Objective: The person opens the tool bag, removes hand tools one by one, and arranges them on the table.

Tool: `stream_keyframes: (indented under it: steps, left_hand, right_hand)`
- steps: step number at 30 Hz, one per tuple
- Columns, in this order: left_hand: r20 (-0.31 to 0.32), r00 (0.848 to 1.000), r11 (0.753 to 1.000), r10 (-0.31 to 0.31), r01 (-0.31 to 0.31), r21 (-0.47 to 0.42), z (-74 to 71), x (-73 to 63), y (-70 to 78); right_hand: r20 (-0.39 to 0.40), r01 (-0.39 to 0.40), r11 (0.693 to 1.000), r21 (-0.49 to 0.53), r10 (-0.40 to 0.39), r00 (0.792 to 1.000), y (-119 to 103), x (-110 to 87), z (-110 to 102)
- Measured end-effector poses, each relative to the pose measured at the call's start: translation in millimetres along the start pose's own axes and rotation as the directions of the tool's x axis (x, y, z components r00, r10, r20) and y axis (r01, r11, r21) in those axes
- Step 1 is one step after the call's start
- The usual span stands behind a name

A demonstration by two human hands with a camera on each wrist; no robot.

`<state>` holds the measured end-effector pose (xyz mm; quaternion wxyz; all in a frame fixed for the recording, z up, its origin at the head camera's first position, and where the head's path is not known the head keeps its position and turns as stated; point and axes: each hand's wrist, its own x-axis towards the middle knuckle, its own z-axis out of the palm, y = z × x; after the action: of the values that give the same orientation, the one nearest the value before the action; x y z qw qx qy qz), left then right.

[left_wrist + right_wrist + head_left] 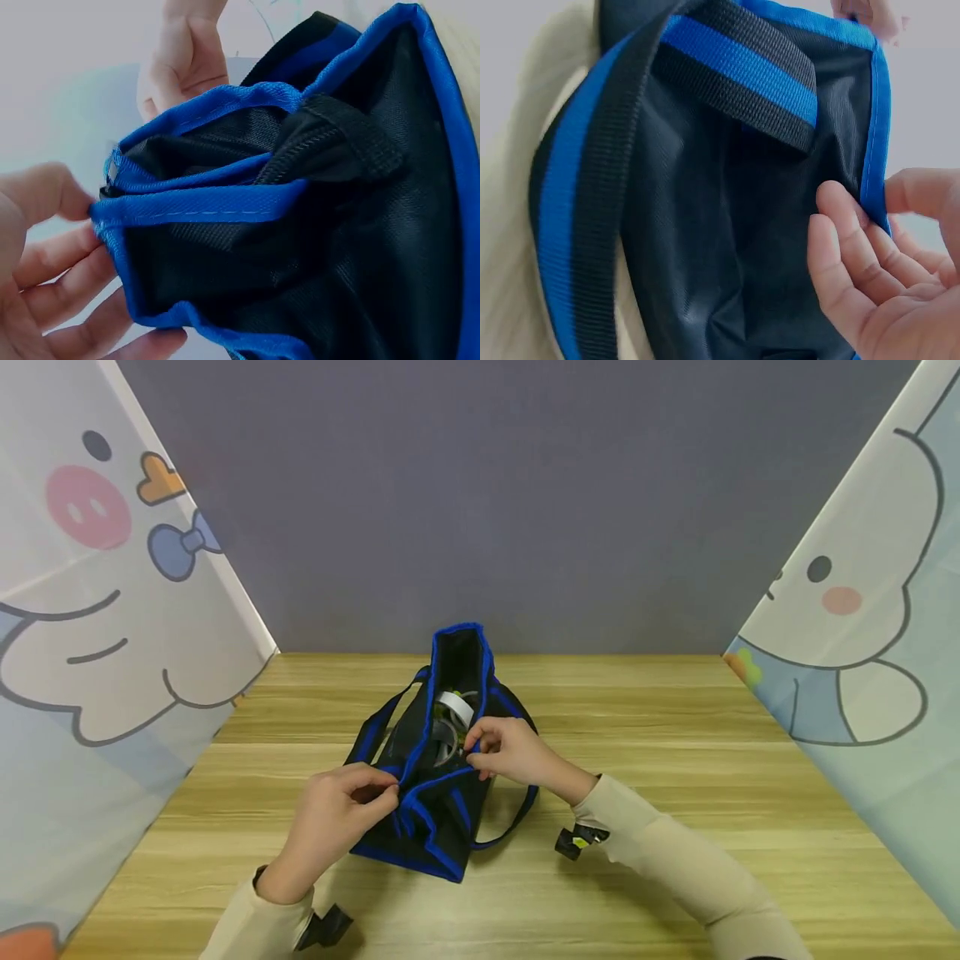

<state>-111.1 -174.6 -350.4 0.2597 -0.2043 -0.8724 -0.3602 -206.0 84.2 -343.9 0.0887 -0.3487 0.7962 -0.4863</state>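
A black fabric bag with blue trim (480,806) stands on the table, its top open. My left hand (330,814) pinches the blue-edged rim at the bag's near left corner, thumb against fingers. Farther along, on the right side, my right hand (517,752) pinches the rim too; the right wrist view shows thumb and fingers on either side of the blue binding (876,142). Inside the bag lie a white ring-shaped piece (456,708) and a clear round-rimmed item (446,743), both partly hidden by the bag's walls.
One carry strap (372,727) stands off the bag's left side, and another strap (517,822) loops out on the right onto the wooden table (660,718). A grey panel (495,510) rises behind, with printed cartoon sheets (150,635) at both sides.
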Motion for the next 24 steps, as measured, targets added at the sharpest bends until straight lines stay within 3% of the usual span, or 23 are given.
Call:
stream_keyframes:
  steps: [5, 11, 16, 20, 24]
  left_hand:
    - [-0.078, 0.994, 0.996, -0.083, 0.081, -0.027, -4.7, -0.3, 0.0]
    - [-0.129, 0.964, 0.971, -0.234, 0.225, -0.077, -25.1, -7.2, -11.6]
    - [-0.113, 0.947, 0.946, -0.302, 0.284, -0.156, -34.1, -15.1, -23.2]
    - [-0.065, 0.954, 0.931, -0.291, 0.267, -0.249, -35.1, -23.0, -34.3]
    - [0.029, 0.964, 0.909, -0.264, 0.259, -0.327, -31.4, -32.1, -45.6]
  right_hand:
    - [-0.011, -0.002, 0.995, 0.102, 0.003, 1.0, 5.0, -7.7, -2.9]
    - [-0.021, -0.044, 0.98, 0.195, 0.049, 0.999, 10.6, -16.6, -12.3]
    - [-0.042, -0.069, 0.973, 0.221, 0.08, 0.996, 15.6, -22.9, -18.2]
    - [-0.065, -0.079, 0.978, 0.194, 0.093, 0.994, 21.1, -29.0, -18.9]
    - [-0.085, -0.059, 0.995, 0.076, 0.066, 0.994, 27.8, -39.1, -15.4]
